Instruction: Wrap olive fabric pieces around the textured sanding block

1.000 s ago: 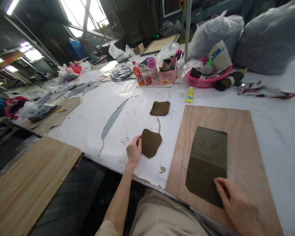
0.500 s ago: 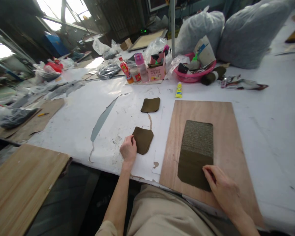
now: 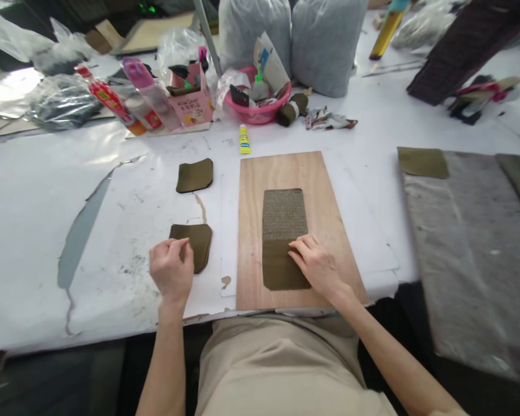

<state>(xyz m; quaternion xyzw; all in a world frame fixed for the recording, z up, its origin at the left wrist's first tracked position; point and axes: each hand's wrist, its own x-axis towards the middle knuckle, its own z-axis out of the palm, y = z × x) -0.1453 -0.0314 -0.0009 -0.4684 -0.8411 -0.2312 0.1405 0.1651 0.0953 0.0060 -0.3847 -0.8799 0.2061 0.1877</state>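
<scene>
My left hand [image 3: 172, 267] is closed in a pinch over the upper left part of the near stack of olive fabric pieces [image 3: 203, 242]; what its fingertips hold, if anything, is too small to make out. Farther back lies another small olive stack [image 3: 195, 175]. On a wooden board [image 3: 249, 225] rests a long piece, its far half ribbed grey-green fabric [image 3: 285, 214] and its near half smooth olive fabric [image 3: 279, 266]. My right hand [image 3: 318, 266] touches the right side of the smooth half, fingers bunched; its fingertips partly hide the fabric there.
Behind the board are a yellow tube [image 3: 245, 140], a pink basket [image 3: 260, 117], a pink box [image 3: 193, 107] and bottles. Large grey bags [image 3: 323, 49] stand farther back. At the right, a grey covered board [image 3: 468, 248] bears an olive piece [image 3: 424, 163].
The view has swung right, bringing the grey board into sight. My right hand has moved farther up the smooth fabric. My left hand now reaches over the near stack instead of its left edge.
</scene>
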